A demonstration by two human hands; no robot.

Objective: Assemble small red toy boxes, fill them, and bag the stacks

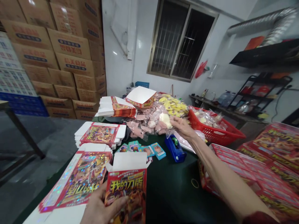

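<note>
My left hand [102, 208] grips an upright red printed box [127, 189] with its white top flap open, near the table's front edge. My right hand [183, 126] reaches far across the table, its fingers closed on a clear plastic bag with a pale yellow toy [164, 119] at the edge of a heap of bagged toys [161, 113]. A blue tape dispenser [175, 149] lies just below that hand.
Stacks of flat printed box blanks [79, 180] [100, 133] lie at the left. Small card packs [144, 150] sit mid-table. A red basket [217, 132] of bagged items stands right, finished red boxes [268, 168] beside it. Brown cartons [63, 56] are stacked behind.
</note>
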